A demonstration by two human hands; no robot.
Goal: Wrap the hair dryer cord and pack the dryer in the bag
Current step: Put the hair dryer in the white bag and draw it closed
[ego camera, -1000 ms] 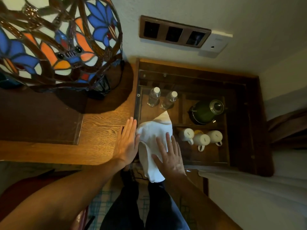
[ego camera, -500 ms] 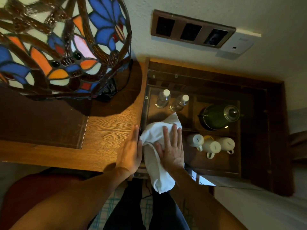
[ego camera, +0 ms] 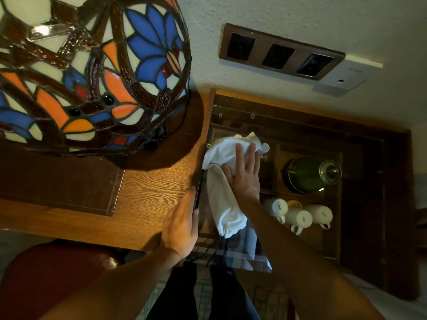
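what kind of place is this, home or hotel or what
Most likely a hotel room. A glass-topped compartment holds a kettle, three white cups and bottled water, guest amenities. A white drawstring bag lies on the glass under the right hand.

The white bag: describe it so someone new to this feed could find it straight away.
Start at the big stained-glass lamp on the wooden desk; right of the desk's edge is a glass-topped compartment tray. The white bag lies along its left side, under the flat right hand. It is the only soft cloth thing there, unlike the green kettle and white mugs.
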